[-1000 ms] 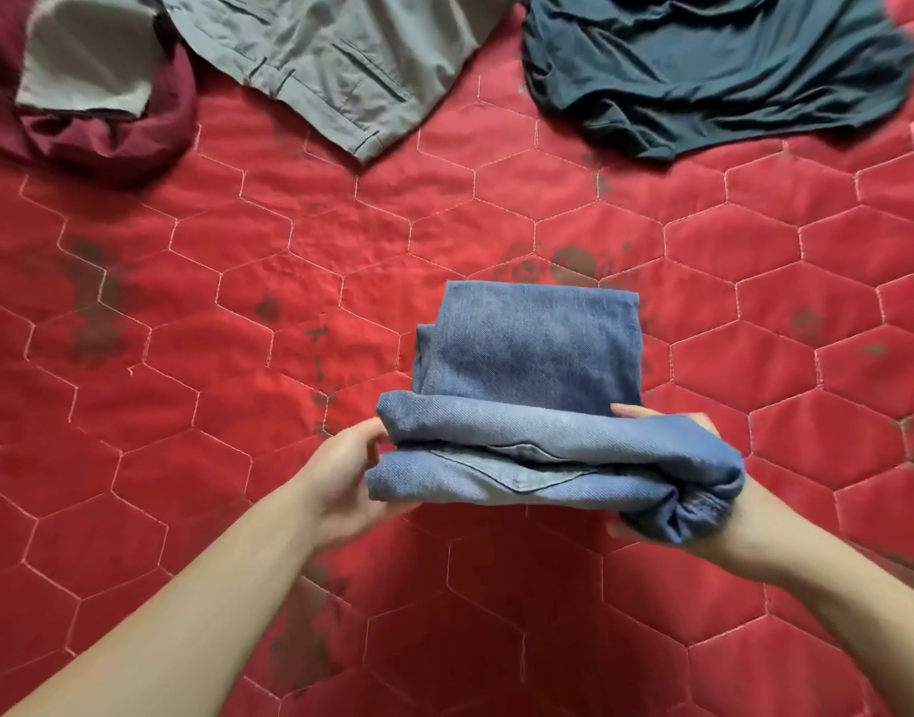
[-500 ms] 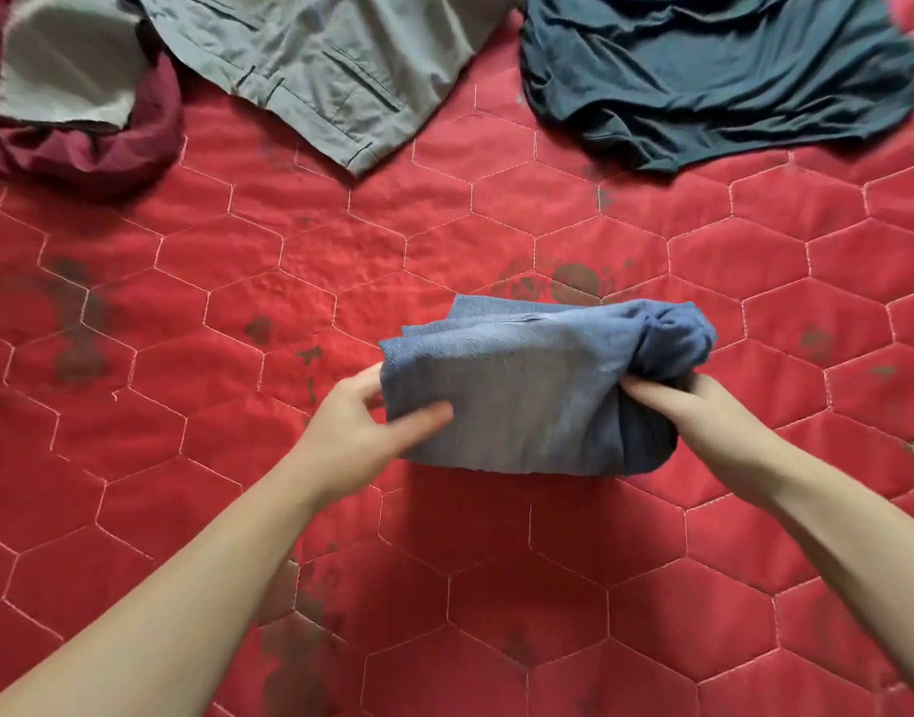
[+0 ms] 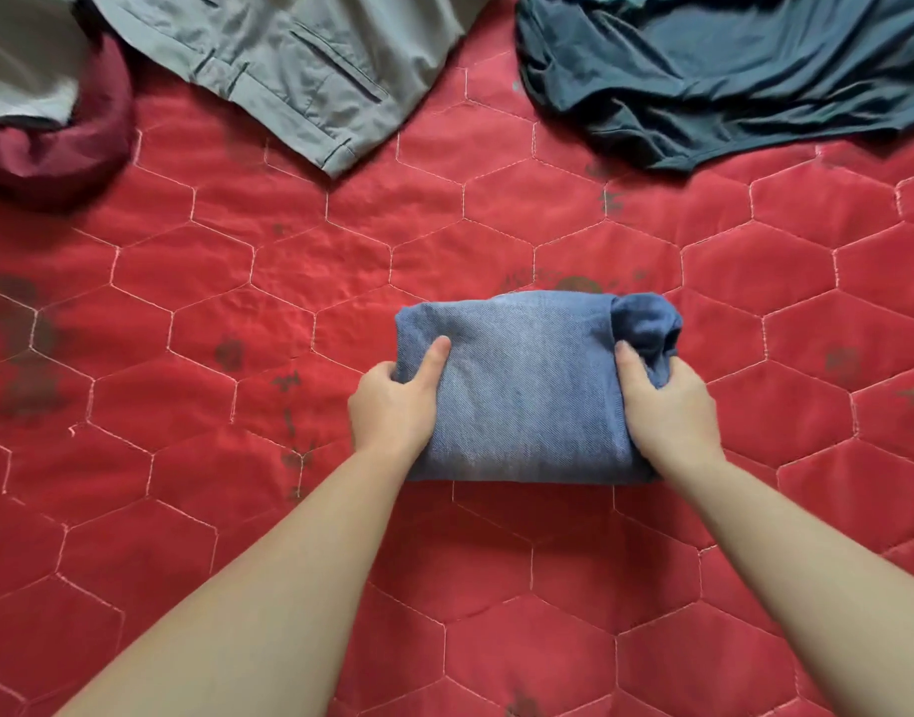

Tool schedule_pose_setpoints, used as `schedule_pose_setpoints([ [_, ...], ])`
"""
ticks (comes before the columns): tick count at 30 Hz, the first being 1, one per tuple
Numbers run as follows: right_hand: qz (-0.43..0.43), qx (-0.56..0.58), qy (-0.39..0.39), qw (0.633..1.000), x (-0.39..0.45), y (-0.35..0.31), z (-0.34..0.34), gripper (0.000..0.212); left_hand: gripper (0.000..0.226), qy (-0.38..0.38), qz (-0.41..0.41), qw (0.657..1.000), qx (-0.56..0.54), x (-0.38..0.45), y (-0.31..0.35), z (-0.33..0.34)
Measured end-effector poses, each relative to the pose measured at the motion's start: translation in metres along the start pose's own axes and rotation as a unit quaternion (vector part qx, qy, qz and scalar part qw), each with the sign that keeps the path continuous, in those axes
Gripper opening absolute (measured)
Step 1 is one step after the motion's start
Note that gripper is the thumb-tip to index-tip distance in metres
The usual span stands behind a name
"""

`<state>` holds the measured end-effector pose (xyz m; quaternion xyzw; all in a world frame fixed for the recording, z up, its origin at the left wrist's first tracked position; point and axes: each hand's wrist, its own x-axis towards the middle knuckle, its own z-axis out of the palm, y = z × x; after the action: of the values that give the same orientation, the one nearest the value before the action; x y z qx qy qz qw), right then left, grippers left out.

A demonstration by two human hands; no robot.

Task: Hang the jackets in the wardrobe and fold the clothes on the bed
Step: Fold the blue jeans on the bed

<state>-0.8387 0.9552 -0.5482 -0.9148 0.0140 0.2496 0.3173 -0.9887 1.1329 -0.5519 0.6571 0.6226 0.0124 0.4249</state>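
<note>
A red quilted bed (image 3: pixel 237 282) spreads under my arms. Well beyond my hands lie dark teal clothing (image 3: pixel 729 69) toward the right, grey trousers (image 3: pixel 299 69) ahead to the left, and a maroon garment (image 3: pixel 66 152) farthest left. Between my hands rests the folded blue jeans bundle (image 3: pixel 527 390); my left hand (image 3: pixel 395 406) grips its left edge, my right hand (image 3: pixel 669 406) grips its right edge.

One head-worn wide-angle view looks steeply down, close over the red quilted bed (image 3: pixel 289 282) from its near edge
</note>
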Motion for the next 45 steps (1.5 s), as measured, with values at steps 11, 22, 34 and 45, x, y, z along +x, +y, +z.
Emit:
schedule_pose_setpoints([
  [11,0.046,-0.005,0.053,0.997,-0.014,-0.029,0.012,0.082,0.078,-0.014,-0.123,0.991,-0.041,-0.022,0.001,0.005],
  [22,0.179,0.113,0.072,0.975,-0.006,-0.014,0.006,0.074,0.103,-0.105,-0.187,0.974,-0.068,-0.018,0.0,0.002],
  [34,0.317,0.162,-0.197,0.914,-0.069,0.019,-0.031,0.064,0.061,-0.268,-0.282,0.902,-0.187,-0.076,-0.039,-0.031],
  [45,0.142,0.299,-0.352,0.875,-0.152,-0.107,-0.154,0.059,0.043,-0.248,-0.091,0.918,-0.296,-0.151,0.075,-0.18],
])
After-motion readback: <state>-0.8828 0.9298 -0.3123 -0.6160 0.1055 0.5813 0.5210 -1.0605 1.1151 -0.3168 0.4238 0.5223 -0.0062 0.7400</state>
